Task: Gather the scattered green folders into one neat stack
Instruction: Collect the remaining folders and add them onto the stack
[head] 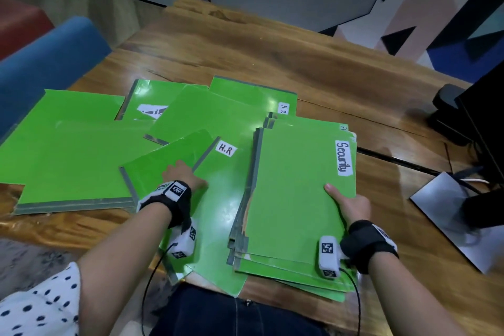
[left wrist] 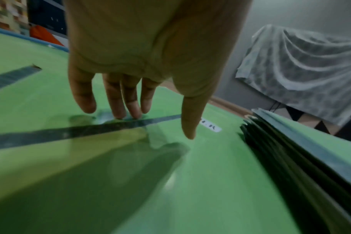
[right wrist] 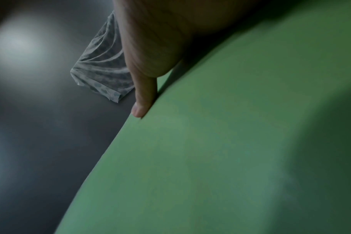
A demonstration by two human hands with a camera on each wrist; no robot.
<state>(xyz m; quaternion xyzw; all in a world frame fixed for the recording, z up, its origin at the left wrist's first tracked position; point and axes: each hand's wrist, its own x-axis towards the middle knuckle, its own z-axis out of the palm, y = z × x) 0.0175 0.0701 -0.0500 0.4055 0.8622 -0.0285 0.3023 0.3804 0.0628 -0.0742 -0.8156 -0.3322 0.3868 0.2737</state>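
Right hand point(head: 351, 207) nearest, thumb flat on top of the partial stack of glossy green card folders point(head: 294, 199) at the worktop's near right edge, pinching its right side; fingers under it hidden; left hand point(head: 185, 176) fingers point(left wrist: 118, 101) straight, tips pressing a loose green folder with a grey taped spine point(head: 163, 169); rest of the green folders point(head: 68, 144) fanned and overlapping across the wooden worktop point(head: 300, 63), left and behind. Risk: glossy covers slide, so a one-sided pinch likely skews the stack; its near end overhangs the edge and could tip off. The HR-labelled folder point(head: 226, 180) lies under the pressed one, so dragging may pull both. Monitor base plate point(head: 450, 215) sits right of the stack.
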